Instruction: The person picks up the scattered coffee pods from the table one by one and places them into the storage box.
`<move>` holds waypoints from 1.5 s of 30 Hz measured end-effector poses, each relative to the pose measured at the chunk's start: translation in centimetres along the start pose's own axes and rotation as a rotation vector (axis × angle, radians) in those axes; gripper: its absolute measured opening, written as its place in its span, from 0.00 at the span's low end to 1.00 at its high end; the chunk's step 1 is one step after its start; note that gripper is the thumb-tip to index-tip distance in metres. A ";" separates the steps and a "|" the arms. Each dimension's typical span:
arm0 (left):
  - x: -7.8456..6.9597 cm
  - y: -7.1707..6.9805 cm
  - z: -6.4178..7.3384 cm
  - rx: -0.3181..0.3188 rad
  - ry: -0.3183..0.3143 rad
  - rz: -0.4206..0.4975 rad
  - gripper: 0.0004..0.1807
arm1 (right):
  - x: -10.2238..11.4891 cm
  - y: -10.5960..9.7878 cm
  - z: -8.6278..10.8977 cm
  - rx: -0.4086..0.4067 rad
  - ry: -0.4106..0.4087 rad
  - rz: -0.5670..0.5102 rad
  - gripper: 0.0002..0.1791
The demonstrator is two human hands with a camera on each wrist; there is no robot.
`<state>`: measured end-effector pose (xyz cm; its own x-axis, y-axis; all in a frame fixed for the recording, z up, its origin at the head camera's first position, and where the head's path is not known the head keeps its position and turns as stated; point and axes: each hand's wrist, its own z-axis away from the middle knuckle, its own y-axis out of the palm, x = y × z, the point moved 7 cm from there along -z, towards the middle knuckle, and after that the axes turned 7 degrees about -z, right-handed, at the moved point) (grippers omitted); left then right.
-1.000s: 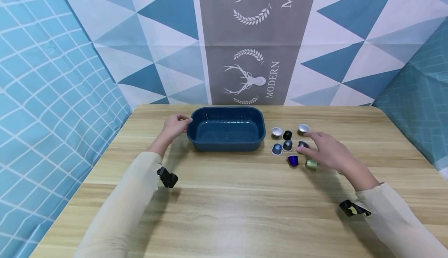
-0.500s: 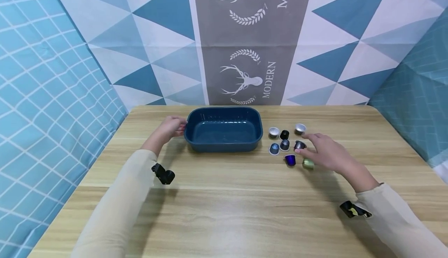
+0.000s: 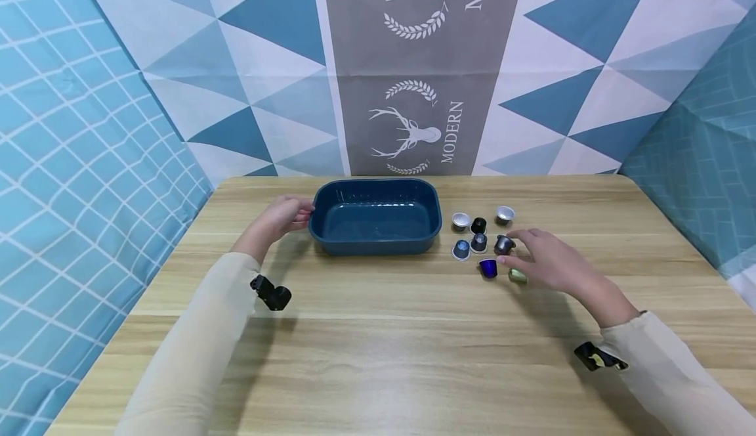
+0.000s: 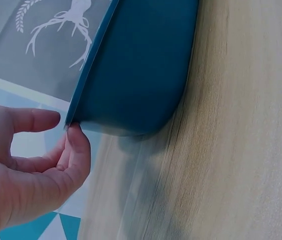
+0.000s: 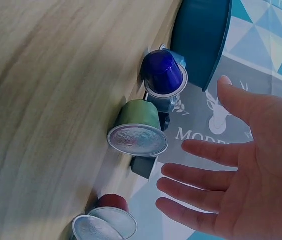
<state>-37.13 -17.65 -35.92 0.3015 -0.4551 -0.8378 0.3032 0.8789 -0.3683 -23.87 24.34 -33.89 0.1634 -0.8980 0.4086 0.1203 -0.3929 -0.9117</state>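
My left hand [image 3: 283,216] is at the left end of a dark blue rectangular dish [image 3: 378,248]. In the left wrist view, a fingertip [image 4: 78,139] touches the dish's rim corner, while another finger stays just apart from it. My right hand [image 3: 552,259] hovers with spread fingers beside several coffee capsules, holding nothing. Closest to its fingertips are a dark grey capsule [image 3: 504,245], a green capsule [image 3: 517,276] and a deep blue capsule [image 3: 488,268]. The right wrist view also has a reddish capsule [image 5: 112,202], which the right hand hides in the head view.
Between dish and right hand sit a black capsule [image 3: 478,225], two blue-grey capsules [image 3: 461,249], and two silver capsules [image 3: 504,215] with their foil lids up. All rest on a wooden table [image 3: 378,350]. A patterned cloth [image 3: 272,94] hangs along its back edge.
My left hand has loosened from the dish's rim and drawn slightly left. The right hand hovers nearly in place, its fingertips now a little off the dark grey capsule. The head view shifted slightly.
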 end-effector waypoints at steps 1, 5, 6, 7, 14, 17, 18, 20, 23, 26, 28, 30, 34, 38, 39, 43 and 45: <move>0.0 0.0 0.0 0.005 0.005 0.001 0.25 | 0.0 0.0 0.0 0.002 0.005 0.000 0.39; 0.1 0.1 -0.1 0.021 0.018 -0.001 0.26 | 0.0 0.2 0.1 0.011 0.007 0.002 0.40; 0.1 0.1 -0.1 0.026 0.021 -0.003 0.26 | 0.0 0.2 0.2 0.012 0.008 0.003 0.40; 0.2 0.1 -0.1 0.028 0.023 -0.007 0.26 | 0.0 0.3 0.2 0.014 0.008 0.005 0.40; 0.3 0.0 0.0 0.053 0.051 -0.031 0.26 | 0.0 0.6 0.6 0.019 0.021 0.023 0.40; 0.3 0.0 0.1 0.064 0.059 -0.033 0.27 | 0.0 0.7 0.7 0.018 0.018 0.020 0.40; 0.4 0.0 0.2 0.064 0.058 -0.028 0.27 | -0.1 0.7 0.7 0.018 0.015 0.020 0.40; 0.4 0.0 0.4 0.066 0.062 -0.025 0.27 | -0.1 0.7 0.8 0.013 0.002 0.024 0.40; 0.5 -0.1 0.6 0.063 0.064 -0.022 0.27 | 0.0 0.7 0.9 0.008 -0.012 0.026 0.40; 0.6 -0.2 0.9 0.060 0.066 -0.034 0.26 | 0.0 0.7 1.0 0.005 -0.021 0.021 0.39; 0.7 -0.2 1.1 0.057 0.062 -0.046 0.26 | 0.0 0.7 1.1 0.005 -0.028 0.015 0.39; 0.9 -0.2 1.3 0.055 0.058 -0.058 0.26 | 0.0 0.7 1.2 0.007 -0.035 0.010 0.39; 1.1 -0.1 1.6 0.046 0.065 -0.055 0.26 | -0.2 0.6 1.4 0.007 -0.060 -0.007 0.37; 1.2 0.0 2.0 0.044 0.091 -0.047 0.25 | -0.5 0.5 1.7 -0.004 -0.098 -0.022 0.34; 1.2 0.0 2.1 0.046 0.097 -0.046 0.25 | -0.5 0.5 1.7 -0.008 -0.108 -0.023 0.33; 1.3 0.2 2.7 0.050 0.109 -0.045 0.25 | -0.6 0.5 1.9 -0.012 -0.131 -0.028 0.30; 1.3 0.2 2.9 0.046 0.108 -0.036 0.24 | -0.7 0.5 1.9 -0.011 -0.139 -0.028 0.30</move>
<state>-34.01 -18.50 -35.93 0.1916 -0.4661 -0.8638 0.3542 0.8536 -0.3820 -22.06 25.12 -34.54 0.2943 -0.8509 0.4352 0.1160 -0.4202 -0.9000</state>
